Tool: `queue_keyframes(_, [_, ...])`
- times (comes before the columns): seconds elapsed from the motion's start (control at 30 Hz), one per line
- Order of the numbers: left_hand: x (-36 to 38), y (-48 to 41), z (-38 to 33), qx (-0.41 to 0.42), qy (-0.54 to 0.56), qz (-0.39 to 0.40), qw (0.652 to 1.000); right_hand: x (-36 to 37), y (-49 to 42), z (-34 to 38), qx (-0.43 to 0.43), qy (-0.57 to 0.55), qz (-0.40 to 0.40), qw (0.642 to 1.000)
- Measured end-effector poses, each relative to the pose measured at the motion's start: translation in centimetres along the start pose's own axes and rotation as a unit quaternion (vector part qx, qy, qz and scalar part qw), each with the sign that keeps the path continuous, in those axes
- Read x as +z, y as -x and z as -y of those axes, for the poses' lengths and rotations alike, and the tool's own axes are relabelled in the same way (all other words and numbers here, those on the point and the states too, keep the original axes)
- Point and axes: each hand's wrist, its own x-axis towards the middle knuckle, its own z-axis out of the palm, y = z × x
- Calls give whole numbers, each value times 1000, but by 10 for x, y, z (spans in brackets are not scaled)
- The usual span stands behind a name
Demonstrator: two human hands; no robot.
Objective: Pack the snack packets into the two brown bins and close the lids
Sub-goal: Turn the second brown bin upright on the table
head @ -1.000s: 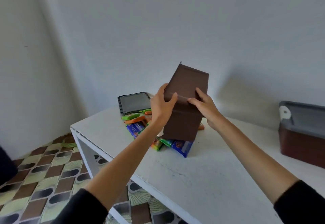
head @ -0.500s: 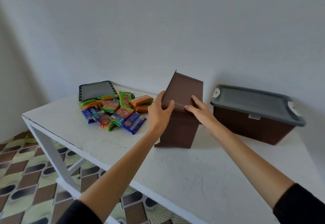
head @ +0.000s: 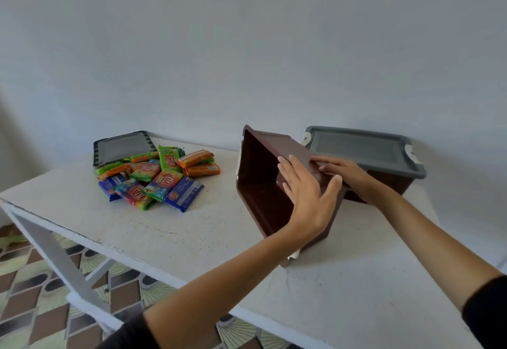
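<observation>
An empty brown bin (head: 260, 184) is tipped on its side on the white table (head: 192, 228), its opening turned left toward the snacks. My left hand (head: 307, 200) grips its near wall, thumb on the outside. My right hand (head: 345, 176) presses on its upper side. A pile of several snack packets (head: 159, 178), in green, orange and blue, lies to the left. The second brown bin (head: 397, 186) stands behind at the right with its grey lid (head: 362, 148) on. A loose grey lid (head: 120, 147) lies flat behind the snack pile.
A plain white wall runs behind the table. The table's front edge and white metal legs (head: 63, 261) stand over a patterned tile floor (head: 33, 293) at the lower left.
The bin stood upended over the snacks a second ago. Both hands carried it to the right and tipped it, so its open inside now shows. The view swung right, showing the lidded bin.
</observation>
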Motion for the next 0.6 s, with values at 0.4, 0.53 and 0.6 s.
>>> queue_keyframes(0.4, [-60, -65, 64, 146, -140, -74, 977, 7, 21, 23, -51, 72, -41, 995])
queue_keyframes(0.53, [-92, -115, 93, 175, -254, -31, 951, 18, 34, 28, -79, 99, 14, 992])
queue_keyframes(0.6, [-94, -124, 101, 200, -278, -33, 939, 17, 33, 22, -87, 149, 30, 985])
